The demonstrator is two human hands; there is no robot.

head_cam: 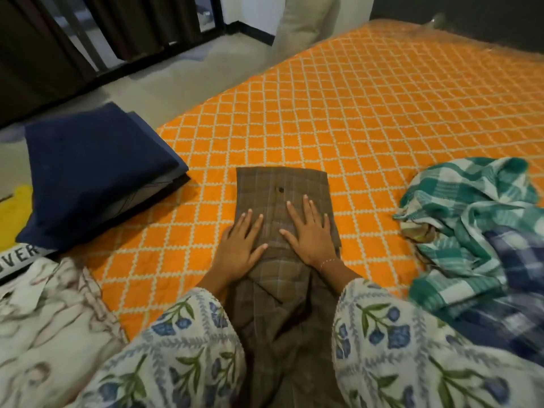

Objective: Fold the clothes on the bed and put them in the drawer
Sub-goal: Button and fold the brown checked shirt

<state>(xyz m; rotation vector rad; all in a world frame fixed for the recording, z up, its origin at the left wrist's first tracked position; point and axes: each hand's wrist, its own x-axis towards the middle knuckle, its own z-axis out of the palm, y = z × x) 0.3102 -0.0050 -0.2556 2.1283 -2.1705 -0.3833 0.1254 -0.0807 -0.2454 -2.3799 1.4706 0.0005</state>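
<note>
Left hand [240,245] and right hand [309,234] lie flat, fingers straight, gripping nothing, pressing the rectangular brown checked woven shirt [282,184] onto the orange quilted bedspread [382,113].

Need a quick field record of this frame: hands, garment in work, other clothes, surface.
left hand: flat, fingers straight, pressing the brown checked shirt
right hand: flat, fingers spread, pressing the same shirt
brown checked shirt: partly folded, far end squared, near end runs toward the person
folded dark navy cloth stack: left of the shirt, at the bed's edge
crumpled teal-and-white checked cloth: unfolded heap on the right
cream patterned cloth: near left, fold state unclear
orange lattice-print bedcover: under everything
drawer: not in view
</note>
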